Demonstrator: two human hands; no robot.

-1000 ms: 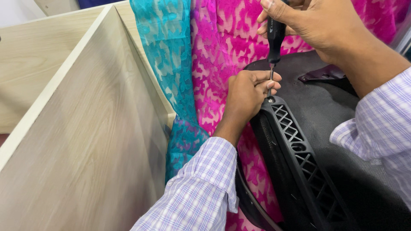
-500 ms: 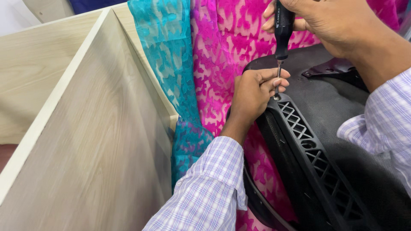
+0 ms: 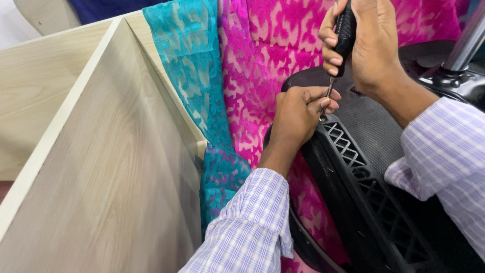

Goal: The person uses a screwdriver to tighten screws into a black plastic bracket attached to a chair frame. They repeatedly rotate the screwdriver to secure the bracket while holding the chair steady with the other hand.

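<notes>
My right hand [image 3: 371,43] grips the black handle of a screwdriver [image 3: 343,35] held upright, its thin shaft pointing down to a spot on the upturned black plastic chair base [image 3: 364,197]. My left hand [image 3: 298,116] rests on the rim of that base, fingers curled around the screwdriver's tip as if pinching a small screw, which is too small to see clearly. The base has a lattice of ribs along its edge. Both arms wear checked lilac sleeves.
A pink patterned cloth [image 3: 262,55] and a teal patterned cloth [image 3: 194,76] hang behind the chair base. A light wooden partition panel [image 3: 101,167] stands close on the left. A chrome chair column [image 3: 467,43] rises at the top right.
The view has shifted slightly; the hands and screwdriver sit a little further right and lower in the frame. The grip of both hands looks the same.
</notes>
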